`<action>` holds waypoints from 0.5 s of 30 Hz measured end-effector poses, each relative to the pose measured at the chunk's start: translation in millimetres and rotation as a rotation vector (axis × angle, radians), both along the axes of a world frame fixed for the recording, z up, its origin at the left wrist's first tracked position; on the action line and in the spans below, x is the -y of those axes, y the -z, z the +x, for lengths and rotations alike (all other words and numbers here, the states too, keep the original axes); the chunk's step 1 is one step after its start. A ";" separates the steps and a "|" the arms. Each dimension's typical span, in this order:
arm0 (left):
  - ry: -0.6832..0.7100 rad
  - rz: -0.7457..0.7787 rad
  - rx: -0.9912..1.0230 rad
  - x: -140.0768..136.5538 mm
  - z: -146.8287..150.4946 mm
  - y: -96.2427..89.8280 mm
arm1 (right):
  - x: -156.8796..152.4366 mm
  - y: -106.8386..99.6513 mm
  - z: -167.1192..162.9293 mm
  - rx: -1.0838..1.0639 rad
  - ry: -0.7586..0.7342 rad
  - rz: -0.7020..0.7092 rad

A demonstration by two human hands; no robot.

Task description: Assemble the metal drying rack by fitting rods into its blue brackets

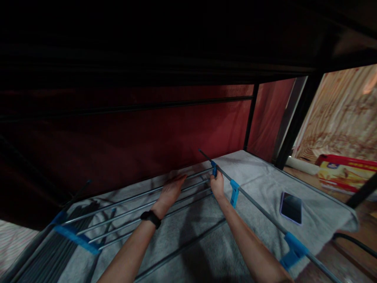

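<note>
A partly joined rack of grey metal rods [123, 215] and blue plastic connectors lies across a grey cloth. My left hand [171, 192], with a black band on its wrist, is closed over the upper rods; its fingertips are partly hidden. At the rods' right end, my right hand [217, 184] grips a blue connector [214, 167] mounted on a long grey pole [259, 208]. Further along this pole sit a second blue connector [234, 190] and a third blue connector [294, 249]. A long blue end piece [76, 237] holds the rods' left ends.
A bundle of loose dark rods [48, 251] lies at the left on the grey cloth [250, 169]. To the right rests a phone [291, 208]. Black frame bars [297, 118] and a dark surface overhead enclose the space, with a red panel [176, 137] behind. A red-yellow box [347, 173] stands right.
</note>
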State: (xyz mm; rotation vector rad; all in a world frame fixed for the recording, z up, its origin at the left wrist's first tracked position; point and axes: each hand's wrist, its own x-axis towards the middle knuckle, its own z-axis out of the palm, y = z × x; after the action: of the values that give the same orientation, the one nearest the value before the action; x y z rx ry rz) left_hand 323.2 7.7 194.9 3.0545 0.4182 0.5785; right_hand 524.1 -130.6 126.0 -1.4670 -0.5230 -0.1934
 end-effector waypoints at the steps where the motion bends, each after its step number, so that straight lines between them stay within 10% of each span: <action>1: 0.005 0.007 -0.003 0.1 0.1 -0.1 | 0.1 -0.3 -0.1 0.000 0.001 0.002; 15: 0.002 -0.020 -0.012 3.3 -2.7 -2.8 | 8.6 -11.3 0.6 0.000 -0.026 -0.025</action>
State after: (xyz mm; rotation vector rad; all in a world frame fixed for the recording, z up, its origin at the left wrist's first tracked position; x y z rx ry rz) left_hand 320.5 4.4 197.7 3.0404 0.4187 0.5533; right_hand 524.7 -139.2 137.3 -1.4837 -0.5466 -0.1670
